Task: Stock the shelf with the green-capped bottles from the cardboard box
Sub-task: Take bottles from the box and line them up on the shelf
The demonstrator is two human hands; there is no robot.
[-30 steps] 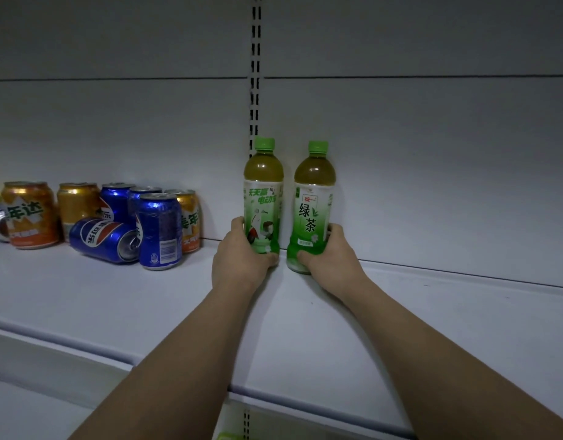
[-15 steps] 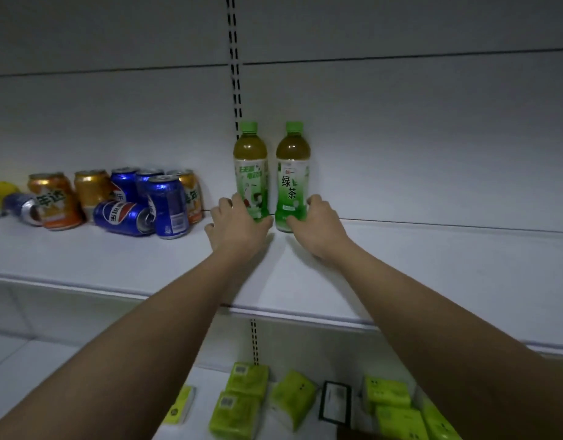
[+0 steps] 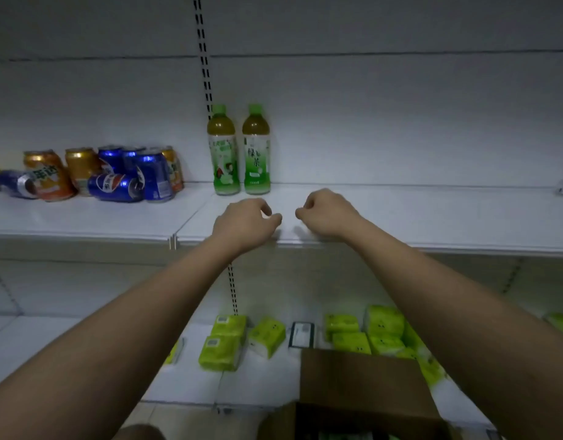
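White shelf [image 3: 400, 214] holds two upright green-capped bottles [image 3: 238, 150], side by side.

Bare forearms, no sleeves, watch or rings visible.

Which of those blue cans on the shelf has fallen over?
The blue can at the front of the group, logo facing out, lies on its side. The blue cans beside and behind it stand upright.
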